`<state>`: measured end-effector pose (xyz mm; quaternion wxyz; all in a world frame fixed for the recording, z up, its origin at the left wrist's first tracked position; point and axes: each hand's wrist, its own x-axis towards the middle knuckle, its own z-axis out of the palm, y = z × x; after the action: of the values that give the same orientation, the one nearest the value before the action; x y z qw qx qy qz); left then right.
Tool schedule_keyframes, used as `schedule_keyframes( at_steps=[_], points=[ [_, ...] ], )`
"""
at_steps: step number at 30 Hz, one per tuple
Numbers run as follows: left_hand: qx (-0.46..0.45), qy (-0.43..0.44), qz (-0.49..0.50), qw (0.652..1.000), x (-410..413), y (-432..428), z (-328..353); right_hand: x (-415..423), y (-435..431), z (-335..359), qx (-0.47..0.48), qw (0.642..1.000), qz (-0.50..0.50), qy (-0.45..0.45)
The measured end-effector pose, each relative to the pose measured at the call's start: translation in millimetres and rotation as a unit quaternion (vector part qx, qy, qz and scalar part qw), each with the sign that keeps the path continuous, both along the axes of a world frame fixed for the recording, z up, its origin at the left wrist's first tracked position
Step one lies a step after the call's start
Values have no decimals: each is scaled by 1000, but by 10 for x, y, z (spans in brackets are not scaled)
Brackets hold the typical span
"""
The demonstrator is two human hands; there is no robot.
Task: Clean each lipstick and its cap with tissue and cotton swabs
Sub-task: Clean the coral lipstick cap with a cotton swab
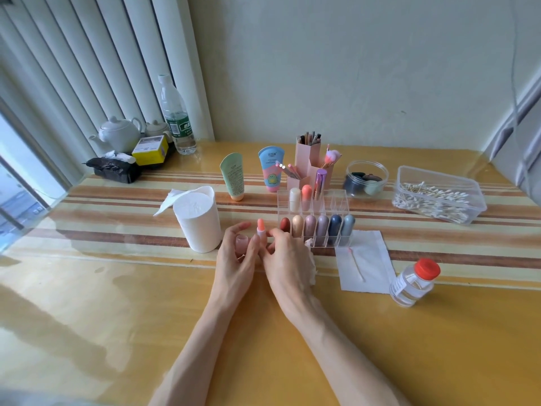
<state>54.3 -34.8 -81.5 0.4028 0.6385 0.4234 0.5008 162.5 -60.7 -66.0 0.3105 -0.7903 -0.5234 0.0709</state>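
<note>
At desk centre, left grip holds coral lipstick and pink translucent cap; right grip clutches crumpled white tissue, wiping apparently next.

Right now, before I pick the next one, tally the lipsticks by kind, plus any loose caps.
Round-capped lipsticks in the clear organiser: 8
Metallic purple tube at its back row: 1
Uncapped orange lipstick, in hand: 1
Loose pink cap, in hand: 1
Total: 11

Single head-worn wide-angle view, aimed forward and down, close over the surface toward the rear wall.
</note>
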Motion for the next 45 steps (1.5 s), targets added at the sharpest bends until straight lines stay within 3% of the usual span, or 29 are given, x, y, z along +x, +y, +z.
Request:
schedule_keyframes(
  at_steps=[9, 13, 18, 21, 24, 26, 30, 38, 45],
  points=[
    [-41, -37, -24, 998, -32, -8, 74, 28, -33, 9, 39, 998, 27, 39],
    [-33, -20, -35, 999, -93, 61, 11, 158, -68, 8, 93, 987, 94, 97],
    [-15, -19, -72, 997, -60, -21, 82, 395, -222, 28, 115, 972, 176, 105],
    [-29, -58, -97, 993, -32, -67, 125, 511, -341, 21, 112, 939, 226, 236],
    [-62, -119, -129, 982, -18, -106, 158, 542, -433, 88, 83, 875, 247, 408],
    [-79, -136, -150, 976, -9, -103, 157, 538, -453, 100, 73, 847, 249, 464],
    [-88, -134, -159, 974, -9, -103, 163, 544, -451, 51, 76, 821, 259, 504],
    [-80, -144, -118, 979, 35, -157, 218, 514, -461, 67, 104, 816, 229, 520],
    [-107, -174, -106, 973, 30, -139, 209, 521, -515, 97, 67, 776, 252, 575]
  ],
)
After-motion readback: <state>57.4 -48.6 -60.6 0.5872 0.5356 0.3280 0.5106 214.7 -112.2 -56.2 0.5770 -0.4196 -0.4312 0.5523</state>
